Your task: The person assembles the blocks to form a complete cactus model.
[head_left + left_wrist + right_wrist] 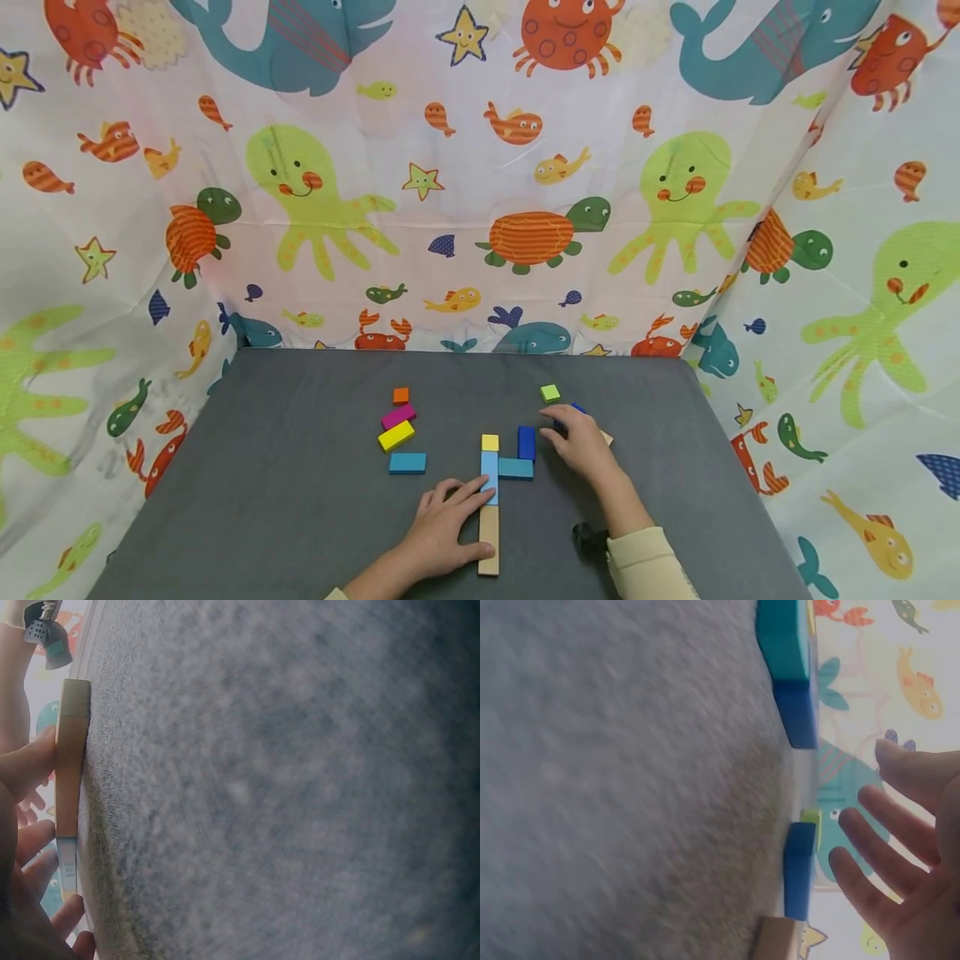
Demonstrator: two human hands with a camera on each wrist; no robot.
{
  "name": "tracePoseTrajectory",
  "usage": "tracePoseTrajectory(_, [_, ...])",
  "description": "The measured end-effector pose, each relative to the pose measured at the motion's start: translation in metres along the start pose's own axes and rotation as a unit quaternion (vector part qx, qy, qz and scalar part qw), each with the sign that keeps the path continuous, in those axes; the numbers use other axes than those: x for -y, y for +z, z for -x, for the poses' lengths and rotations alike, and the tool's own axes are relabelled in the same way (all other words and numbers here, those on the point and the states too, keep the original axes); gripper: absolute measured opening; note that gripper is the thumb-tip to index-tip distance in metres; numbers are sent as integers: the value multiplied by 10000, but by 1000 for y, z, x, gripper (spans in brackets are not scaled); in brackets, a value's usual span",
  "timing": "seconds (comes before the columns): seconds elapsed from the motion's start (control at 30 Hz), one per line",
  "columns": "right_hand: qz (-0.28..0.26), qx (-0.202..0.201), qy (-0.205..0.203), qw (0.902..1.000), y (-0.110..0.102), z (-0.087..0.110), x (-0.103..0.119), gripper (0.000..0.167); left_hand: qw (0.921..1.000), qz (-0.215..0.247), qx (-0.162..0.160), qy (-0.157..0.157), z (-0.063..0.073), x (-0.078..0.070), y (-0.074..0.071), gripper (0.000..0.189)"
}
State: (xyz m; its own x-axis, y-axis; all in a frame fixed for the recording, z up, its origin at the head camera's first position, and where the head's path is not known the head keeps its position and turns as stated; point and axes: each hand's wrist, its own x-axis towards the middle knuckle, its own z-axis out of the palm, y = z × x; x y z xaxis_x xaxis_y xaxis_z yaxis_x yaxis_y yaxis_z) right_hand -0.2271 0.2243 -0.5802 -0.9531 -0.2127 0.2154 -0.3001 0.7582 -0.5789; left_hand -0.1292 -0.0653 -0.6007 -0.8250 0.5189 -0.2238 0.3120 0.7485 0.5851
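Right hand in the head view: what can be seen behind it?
Parts of a dark blue block and a pale wooden block show past the right hand. The hand covers the rest, so their full outlines cannot be seen there.

A gray table [300, 500] holds blocks. Left, far to near: orange cube [401, 396], magenta block [398, 417], yellow block [396, 436], teal block [407, 464]. Middle: tan plank [489, 527], pale-blue block [489, 463] and yellow cube [490, 443] in line; second teal block [516, 469] and blue block [527, 442] alongside. Right: green cube [551, 393]; partly hidden, second blue block [577, 408], tan block [608, 438].
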Motion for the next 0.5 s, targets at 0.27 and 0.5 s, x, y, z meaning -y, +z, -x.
tracePoseTrajectory(0.27, [406,-52,631,9972,-10,-7,-6,40,10000,10,-3,30,-1,2,0,79])
tracePoseTrajectory(0.5, [596,-58,1242,9904,-14,-11,-9,55,10000,44,26,73,1,0,-2,80])
